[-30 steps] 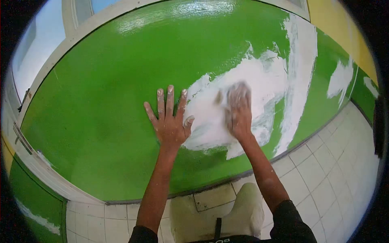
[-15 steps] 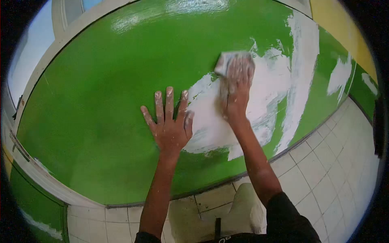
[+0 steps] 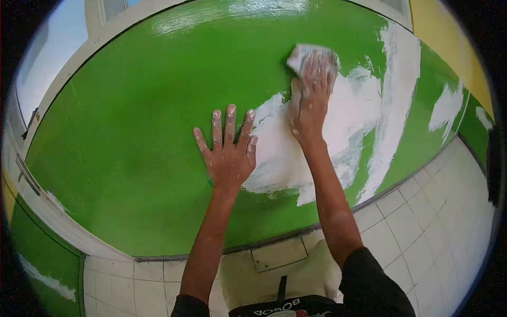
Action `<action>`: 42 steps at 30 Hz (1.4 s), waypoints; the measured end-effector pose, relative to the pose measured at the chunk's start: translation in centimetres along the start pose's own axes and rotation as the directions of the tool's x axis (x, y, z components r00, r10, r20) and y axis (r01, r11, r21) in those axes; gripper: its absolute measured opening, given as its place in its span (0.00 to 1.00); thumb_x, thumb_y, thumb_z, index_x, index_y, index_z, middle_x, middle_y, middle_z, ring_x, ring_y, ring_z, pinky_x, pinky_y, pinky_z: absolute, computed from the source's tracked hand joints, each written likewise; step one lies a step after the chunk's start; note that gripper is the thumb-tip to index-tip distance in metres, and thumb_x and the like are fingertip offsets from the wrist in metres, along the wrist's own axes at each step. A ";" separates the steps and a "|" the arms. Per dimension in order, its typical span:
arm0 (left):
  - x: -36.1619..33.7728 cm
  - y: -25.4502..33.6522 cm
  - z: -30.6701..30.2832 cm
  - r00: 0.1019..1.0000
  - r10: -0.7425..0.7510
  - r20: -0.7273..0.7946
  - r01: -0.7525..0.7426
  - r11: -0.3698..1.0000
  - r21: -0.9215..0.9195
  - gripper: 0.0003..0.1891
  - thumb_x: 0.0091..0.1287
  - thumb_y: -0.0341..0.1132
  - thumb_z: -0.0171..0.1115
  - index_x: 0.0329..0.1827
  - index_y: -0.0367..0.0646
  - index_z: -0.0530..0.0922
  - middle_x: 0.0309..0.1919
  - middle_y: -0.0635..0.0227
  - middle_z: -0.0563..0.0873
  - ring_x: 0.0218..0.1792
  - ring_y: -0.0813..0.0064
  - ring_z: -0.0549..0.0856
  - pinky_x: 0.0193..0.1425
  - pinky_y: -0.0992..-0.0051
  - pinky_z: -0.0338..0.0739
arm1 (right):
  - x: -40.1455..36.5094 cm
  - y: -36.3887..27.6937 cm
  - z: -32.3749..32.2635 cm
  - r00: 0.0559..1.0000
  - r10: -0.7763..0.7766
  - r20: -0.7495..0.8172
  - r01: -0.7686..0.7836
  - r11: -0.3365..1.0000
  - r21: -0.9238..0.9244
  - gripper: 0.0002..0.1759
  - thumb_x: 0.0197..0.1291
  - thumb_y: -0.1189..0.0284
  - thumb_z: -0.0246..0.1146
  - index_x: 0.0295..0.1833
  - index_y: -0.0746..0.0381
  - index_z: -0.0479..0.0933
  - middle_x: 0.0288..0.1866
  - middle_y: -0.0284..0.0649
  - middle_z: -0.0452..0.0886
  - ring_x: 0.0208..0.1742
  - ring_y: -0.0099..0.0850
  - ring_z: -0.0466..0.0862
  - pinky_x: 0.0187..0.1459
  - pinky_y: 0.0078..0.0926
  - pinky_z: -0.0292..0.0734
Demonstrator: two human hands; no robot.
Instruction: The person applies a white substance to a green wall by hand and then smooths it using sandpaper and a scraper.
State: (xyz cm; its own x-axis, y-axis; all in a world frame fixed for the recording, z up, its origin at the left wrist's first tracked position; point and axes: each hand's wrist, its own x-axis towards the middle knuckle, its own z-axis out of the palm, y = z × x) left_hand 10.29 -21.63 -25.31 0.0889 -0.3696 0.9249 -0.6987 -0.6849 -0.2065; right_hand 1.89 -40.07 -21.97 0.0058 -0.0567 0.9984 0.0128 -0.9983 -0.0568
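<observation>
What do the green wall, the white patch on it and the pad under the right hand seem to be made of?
Green wall: glossy paint on a hard surface, as the top reflects light. White patch: matte filler or putty, probably, smeared in streaks. Pad under the right hand: pale, thin sheet, perhaps sandpaper or cloth; unclear.
</observation>
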 end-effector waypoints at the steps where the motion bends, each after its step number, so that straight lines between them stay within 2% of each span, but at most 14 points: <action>1: -0.2 0.0 0.3 1.000 0.004 -0.021 -0.004 1.000 -0.003 0.26 0.73 0.51 0.50 0.74 0.68 0.67 0.79 0.68 0.57 0.80 0.57 0.53 0.77 0.33 0.36 | 0.0 0.4 0.1 0.999 -0.038 0.027 0.039 0.998 -0.045 0.33 0.62 0.69 0.50 0.73 0.65 0.63 0.78 0.52 0.60 0.80 0.53 0.53 0.77 0.60 0.41; 6: 0.2 0.1 0.6 0.998 0.005 -0.065 -0.004 1.000 0.002 0.25 0.74 0.52 0.47 0.74 0.68 0.67 0.79 0.68 0.57 0.80 0.58 0.53 0.77 0.34 0.36 | -24.9 -0.1 -2.1 0.942 0.164 0.293 -0.162 0.986 -0.031 0.31 0.74 0.59 0.43 0.75 0.65 0.60 0.78 0.54 0.59 0.80 0.57 0.53 0.75 0.66 0.41; 9: -0.1 0.1 0.5 0.998 0.027 -0.058 -0.027 1.000 -0.006 0.25 0.75 0.52 0.46 0.74 0.67 0.67 0.80 0.68 0.57 0.80 0.57 0.54 0.77 0.34 0.35 | -14.6 0.5 -1.2 0.987 0.134 0.086 -0.128 0.989 -0.071 0.30 0.71 0.62 0.47 0.74 0.66 0.62 0.77 0.54 0.60 0.80 0.57 0.54 0.75 0.66 0.42; 10: 0.1 0.1 0.3 0.999 0.015 -0.049 -0.015 1.000 0.010 0.25 0.75 0.52 0.45 0.74 0.67 0.67 0.80 0.68 0.57 0.80 0.57 0.54 0.77 0.34 0.35 | -10.2 1.8 -0.5 1.000 -0.008 -0.015 0.007 0.998 -0.067 0.31 0.65 0.69 0.51 0.73 0.67 0.63 0.77 0.54 0.61 0.79 0.58 0.54 0.76 0.64 0.43; 12: -0.3 0.1 0.4 1.000 0.004 -0.024 -0.004 1.000 0.019 0.24 0.75 0.52 0.45 0.74 0.67 0.67 0.80 0.67 0.57 0.79 0.56 0.54 0.77 0.35 0.34 | -1.5 0.8 -1.7 0.996 0.072 -0.049 -0.068 0.995 0.078 0.36 0.54 0.76 0.52 0.73 0.67 0.63 0.78 0.54 0.59 0.80 0.55 0.54 0.77 0.62 0.42; 14: -0.1 0.1 0.7 0.998 0.008 -0.066 -0.008 1.000 0.004 0.25 0.75 0.52 0.45 0.74 0.66 0.67 0.80 0.67 0.57 0.79 0.56 0.54 0.77 0.35 0.34 | -0.7 1.9 -1.2 0.999 0.029 -0.027 -0.030 0.998 -0.051 0.34 0.59 0.74 0.52 0.74 0.67 0.63 0.79 0.53 0.58 0.80 0.53 0.53 0.77 0.61 0.42; 21: 0.1 0.1 0.3 0.999 -0.003 -0.044 0.004 1.000 0.011 0.24 0.74 0.52 0.48 0.74 0.71 0.67 0.79 0.71 0.60 0.79 0.61 0.55 0.78 0.36 0.38 | -20.1 0.5 -2.0 0.952 0.186 0.244 -0.168 0.981 -0.094 0.31 0.75 0.59 0.40 0.75 0.67 0.60 0.80 0.54 0.56 0.81 0.55 0.50 0.76 0.64 0.40; 24: 0.4 0.4 0.2 0.999 0.019 -0.040 -0.019 1.000 0.016 0.24 0.75 0.51 0.45 0.73 0.64 0.69 0.78 0.65 0.60 0.79 0.55 0.55 0.77 0.36 0.35 | -6.6 1.3 -1.8 0.994 0.023 0.111 -0.018 0.999 -0.046 0.32 0.63 0.70 0.51 0.74 0.66 0.63 0.79 0.52 0.58 0.81 0.55 0.52 0.76 0.63 0.42; 26: 0.1 0.4 0.1 0.999 0.011 -0.051 -0.010 1.000 0.028 0.24 0.75 0.51 0.45 0.73 0.63 0.70 0.79 0.65 0.60 0.79 0.55 0.54 0.78 0.36 0.35 | 1.1 1.7 -1.7 0.999 0.017 0.033 -0.016 0.999 -0.035 0.26 0.65 0.71 0.51 0.69 0.63 0.69 0.76 0.54 0.62 0.79 0.56 0.56 0.77 0.57 0.43; 28: 0.1 0.2 0.6 0.998 0.012 -0.065 -0.010 1.000 0.025 0.24 0.75 0.51 0.45 0.73 0.63 0.70 0.78 0.65 0.60 0.79 0.55 0.54 0.78 0.36 0.35 | 2.3 1.5 -1.4 0.999 -0.050 -0.003 0.049 0.997 -0.062 0.30 0.58 0.74 0.52 0.68 0.65 0.70 0.77 0.51 0.61 0.80 0.53 0.53 0.77 0.60 0.42; 34: 0.1 0.3 0.4 0.998 0.006 -0.066 -0.005 1.000 0.016 0.24 0.75 0.52 0.45 0.73 0.63 0.70 0.78 0.65 0.60 0.79 0.55 0.54 0.78 0.36 0.35 | -14.2 1.1 -2.0 0.982 0.117 0.150 -0.112 0.993 -0.042 0.29 0.70 0.66 0.48 0.75 0.64 0.62 0.79 0.50 0.59 0.81 0.51 0.51 0.77 0.60 0.39; 37: 0.0 0.0 0.5 0.997 0.031 -0.069 -0.029 0.999 0.029 0.24 0.75 0.52 0.45 0.73 0.63 0.70 0.78 0.64 0.60 0.79 0.54 0.54 0.77 0.36 0.35 | -6.4 1.9 -2.2 0.990 0.084 0.117 -0.072 0.992 -0.104 0.29 0.71 0.66 0.47 0.75 0.66 0.62 0.79 0.50 0.59 0.82 0.51 0.50 0.77 0.59 0.38; 39: 0.0 0.3 0.4 0.997 0.028 -0.071 -0.026 0.999 0.034 0.24 0.75 0.52 0.46 0.73 0.63 0.70 0.78 0.64 0.60 0.79 0.54 0.54 0.77 0.36 0.35 | 1.7 3.7 -2.0 0.994 -0.067 -0.084 0.057 0.991 -0.125 0.27 0.66 0.72 0.51 0.71 0.66 0.67 0.77 0.52 0.61 0.79 0.51 0.57 0.77 0.55 0.45; 42: 0.2 0.4 0.1 0.998 -0.027 -0.050 0.027 1.000 0.006 0.23 0.75 0.51 0.46 0.73 0.69 0.69 0.78 0.71 0.61 0.79 0.59 0.56 0.78 0.36 0.37 | 3.2 5.2 -1.7 0.994 -0.063 -0.093 0.052 0.992 -0.114 0.28 0.65 0.74 0.52 0.72 0.65 0.66 0.78 0.51 0.61 0.79 0.49 0.56 0.78 0.53 0.45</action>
State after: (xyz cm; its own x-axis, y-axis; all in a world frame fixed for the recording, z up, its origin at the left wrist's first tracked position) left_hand 10.12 -22.06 -25.30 0.0723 -0.3194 0.9448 -0.6914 -0.6988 -0.1833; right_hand 0.30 -45.44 -19.03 -0.0884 0.0054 0.9961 -0.1009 -0.9949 -0.0036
